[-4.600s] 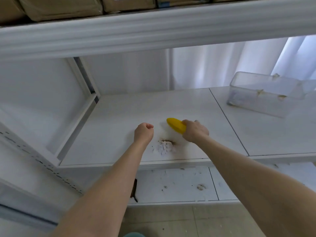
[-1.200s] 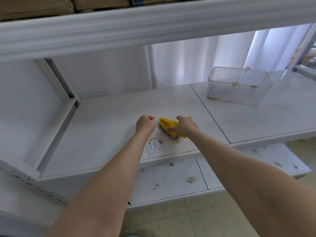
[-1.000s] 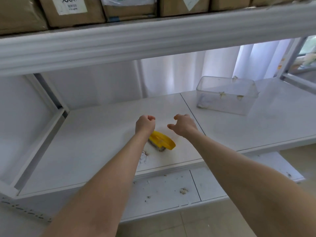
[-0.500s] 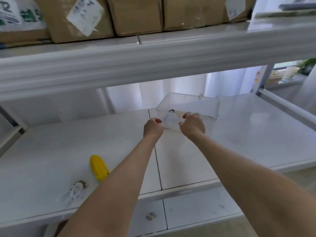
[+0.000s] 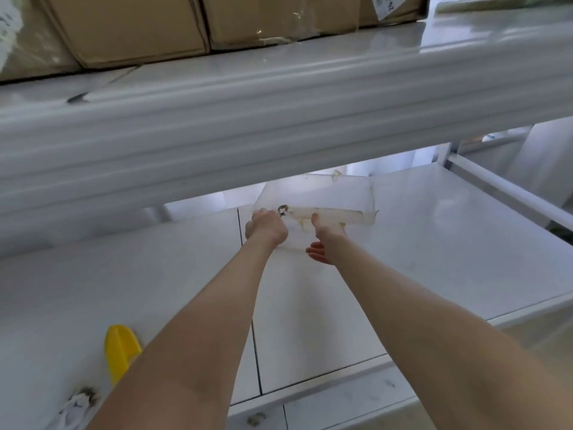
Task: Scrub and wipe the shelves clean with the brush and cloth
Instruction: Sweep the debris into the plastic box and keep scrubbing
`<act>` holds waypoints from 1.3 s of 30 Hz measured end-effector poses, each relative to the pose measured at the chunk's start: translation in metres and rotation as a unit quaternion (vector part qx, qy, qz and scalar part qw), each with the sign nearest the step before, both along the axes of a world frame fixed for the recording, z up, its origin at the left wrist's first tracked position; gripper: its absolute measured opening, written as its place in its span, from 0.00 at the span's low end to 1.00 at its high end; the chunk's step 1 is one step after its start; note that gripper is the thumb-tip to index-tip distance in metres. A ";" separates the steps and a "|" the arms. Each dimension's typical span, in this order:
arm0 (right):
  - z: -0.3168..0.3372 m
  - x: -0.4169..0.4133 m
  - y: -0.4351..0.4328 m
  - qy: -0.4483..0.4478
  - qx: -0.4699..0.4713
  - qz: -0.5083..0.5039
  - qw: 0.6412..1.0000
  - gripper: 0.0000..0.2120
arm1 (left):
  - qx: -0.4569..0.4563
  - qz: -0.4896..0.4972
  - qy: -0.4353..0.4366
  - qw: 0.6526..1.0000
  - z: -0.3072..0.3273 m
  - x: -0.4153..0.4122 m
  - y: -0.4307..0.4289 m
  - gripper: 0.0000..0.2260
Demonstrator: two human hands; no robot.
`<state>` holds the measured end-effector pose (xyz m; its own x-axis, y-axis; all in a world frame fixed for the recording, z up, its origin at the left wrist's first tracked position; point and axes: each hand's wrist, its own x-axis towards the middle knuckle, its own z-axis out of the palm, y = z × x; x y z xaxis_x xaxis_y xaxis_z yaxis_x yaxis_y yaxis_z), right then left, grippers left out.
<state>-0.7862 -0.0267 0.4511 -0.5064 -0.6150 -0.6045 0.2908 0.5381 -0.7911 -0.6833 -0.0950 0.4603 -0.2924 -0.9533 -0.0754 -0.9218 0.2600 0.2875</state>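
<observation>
Clear hard plastic container (image 5: 319, 197), thin-walled and boxy, grime on its rim, looks tilted above the glossy white shelf (image 5: 434, 243). Left hand (image 5: 266, 228) is curled over its near-left rim. Right hand (image 5: 327, 243) has thumb on the near wall, fingers beneath. Risk: the slick walls slip or the container tips, spilling debris. Smooth yellow brush (image 5: 119, 352) lies well left of the container, nearer the person; crumpled white cloth (image 5: 77, 408), probably, nearer still.

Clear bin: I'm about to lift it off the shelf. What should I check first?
1. Left hand grips clear bin at its near-left corner: ok.
2. Right hand firm on the bin's front: cannot tell.
3. Bin empty inside: cannot tell; its rim shows grime.
4. Yellow brush out of the way, on the shelf at left: ok.
5. Debris pile by the shelf's front edge cleared: not ok.
</observation>
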 end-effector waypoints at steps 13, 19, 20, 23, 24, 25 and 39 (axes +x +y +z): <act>-0.012 0.020 0.003 -0.124 -0.039 -0.046 0.991 0.18 | -0.010 -0.017 0.004 1.000 0.026 0.008 -0.001 0.14; -0.012 0.013 0.028 -0.044 -0.041 -0.067 0.996 0.08 | -0.059 0.060 0.106 0.991 0.030 0.037 0.016 0.14; -0.012 0.012 0.037 -0.024 -0.038 -0.062 0.997 0.08 | -0.055 0.078 0.122 0.988 0.032 0.043 0.022 0.16; -0.014 0.015 0.063 0.051 -0.042 -0.046 0.997 0.06 | -0.045 0.141 0.151 0.977 0.035 0.063 0.046 0.22; -0.014 0.018 0.072 0.077 -0.049 -0.041 0.995 0.05 | -0.042 0.158 0.150 0.975 0.037 0.071 0.056 0.23; -0.014 0.021 0.084 0.102 -0.054 -0.032 0.993 0.06 | -0.039 0.172 0.145 0.974 0.037 0.080 0.068 0.24; 0.005 0.112 0.216 0.244 -0.084 0.138 0.956 0.10 | -0.017 0.208 0.140 0.968 0.039 0.215 0.231 0.14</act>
<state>-0.6739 0.1894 0.4561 -0.5068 -0.8339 -0.2183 -0.2704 0.3943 -0.8783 -0.4687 0.1355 0.4996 0.1134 -0.9934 -0.0148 -0.8357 -0.1034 0.5393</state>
